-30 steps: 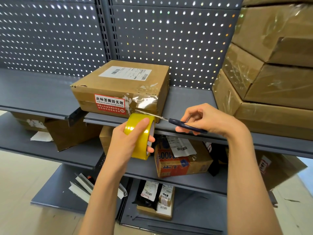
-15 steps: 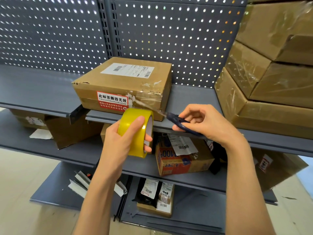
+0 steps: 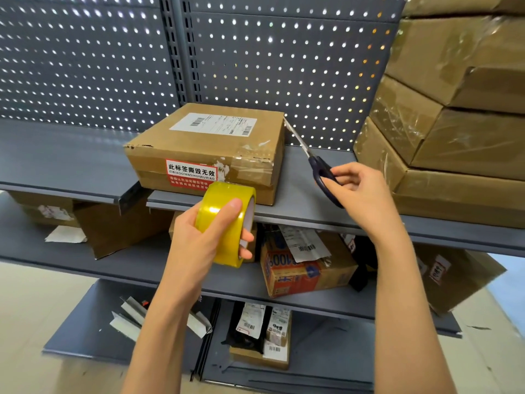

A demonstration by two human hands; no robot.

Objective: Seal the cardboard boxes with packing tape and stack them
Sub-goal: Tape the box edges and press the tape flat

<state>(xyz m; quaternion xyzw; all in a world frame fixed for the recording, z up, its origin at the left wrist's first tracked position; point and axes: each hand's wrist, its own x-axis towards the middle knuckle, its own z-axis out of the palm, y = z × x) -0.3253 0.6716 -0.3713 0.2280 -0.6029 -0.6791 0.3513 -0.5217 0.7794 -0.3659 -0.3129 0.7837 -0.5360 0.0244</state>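
The box [image 3: 207,149] sits on the shelf [image 3: 306,200]. My left hand [image 3: 199,240] fingers stay clamped on the tape roll [image 3: 227,223] below it. My right hand [image 3: 360,191] fingers grip the scissors [image 3: 318,166], now swung right of the box: tape cut, ready for stacking.

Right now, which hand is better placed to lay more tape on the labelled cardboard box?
Left: the left hand grips the yellow tape roll just before the box; the right hand holds blue-handled scissors.

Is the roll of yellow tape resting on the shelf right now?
No, the left hand holds the tape roll up in front of the shelf edge, fingers curled round it.
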